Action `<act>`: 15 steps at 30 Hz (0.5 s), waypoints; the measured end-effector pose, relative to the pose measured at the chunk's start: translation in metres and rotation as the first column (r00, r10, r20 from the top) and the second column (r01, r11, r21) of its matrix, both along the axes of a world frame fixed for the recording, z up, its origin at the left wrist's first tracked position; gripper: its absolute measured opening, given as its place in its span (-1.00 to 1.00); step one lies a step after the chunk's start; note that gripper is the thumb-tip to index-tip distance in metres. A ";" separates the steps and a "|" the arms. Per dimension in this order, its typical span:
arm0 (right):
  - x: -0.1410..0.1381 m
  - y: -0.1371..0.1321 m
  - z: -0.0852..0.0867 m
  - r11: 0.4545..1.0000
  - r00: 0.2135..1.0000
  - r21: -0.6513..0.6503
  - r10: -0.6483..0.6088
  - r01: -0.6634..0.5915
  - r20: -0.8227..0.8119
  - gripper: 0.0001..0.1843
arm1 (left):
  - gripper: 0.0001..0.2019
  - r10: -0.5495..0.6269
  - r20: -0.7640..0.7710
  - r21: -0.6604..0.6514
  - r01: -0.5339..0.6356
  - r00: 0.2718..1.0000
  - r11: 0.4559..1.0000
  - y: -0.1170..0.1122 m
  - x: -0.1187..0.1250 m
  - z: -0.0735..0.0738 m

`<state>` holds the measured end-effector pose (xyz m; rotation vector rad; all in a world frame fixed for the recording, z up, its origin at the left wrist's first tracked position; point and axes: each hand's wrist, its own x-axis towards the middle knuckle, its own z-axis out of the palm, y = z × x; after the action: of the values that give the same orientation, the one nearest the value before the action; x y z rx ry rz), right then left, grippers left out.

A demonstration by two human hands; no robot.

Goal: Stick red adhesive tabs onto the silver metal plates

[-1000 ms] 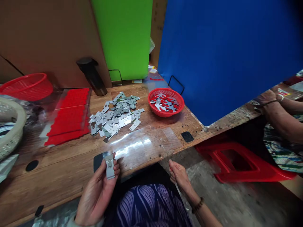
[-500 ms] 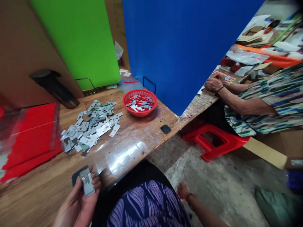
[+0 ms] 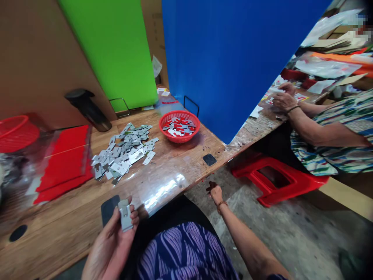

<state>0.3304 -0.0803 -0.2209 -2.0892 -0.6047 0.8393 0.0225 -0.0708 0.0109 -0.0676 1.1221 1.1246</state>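
My left hand is closed around a small stack of flat silver metal plates, held over the table's near edge with the thumb on one side. Just behind it a dark rectangular pad lies on the wood. My right hand, low beside the table edge and over the floor, has its shadowed fingers apart, with nothing clear in them. Tiny red bits show near it. A loose pile of similar metal plates covers the table's middle. Red and silver pieces fill a red plastic basket.
Red sheets in clear plastic and another red basket are at left. A black cylinder leans by the brown board. Green and blue panels stand behind. At right, a co-worker's hands work above a red stool.
My right hand has risen and moved left towards the table edge, its fingers spreading. The left hand keeps its plates. The view has swung left, revealing the second red basket.
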 end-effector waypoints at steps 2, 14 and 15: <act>0.008 0.012 0.000 1.000 1.000 0.007 -0.020 0.020 -0.022 -0.71 | -0.69 -0.016 -0.001 0.007 0.016 1.000 1.000 0.000 -0.001 -0.004; -0.102 -0.012 0.134 0.850 0.869 0.467 0.406 -0.245 -0.283 -0.66 | -0.82 -0.026 0.146 0.041 0.020 0.989 0.999 0.009 0.004 -0.024; -0.116 -0.006 0.150 0.816 0.823 0.496 0.482 -0.296 -0.302 -0.65 | -0.83 -0.016 0.145 0.037 0.010 0.989 0.999 0.009 0.005 -0.024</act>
<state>0.2139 -0.0863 -0.0713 -1.3350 -0.9143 1.2240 0.0275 -0.0613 -0.0133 -0.1125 0.9710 1.1099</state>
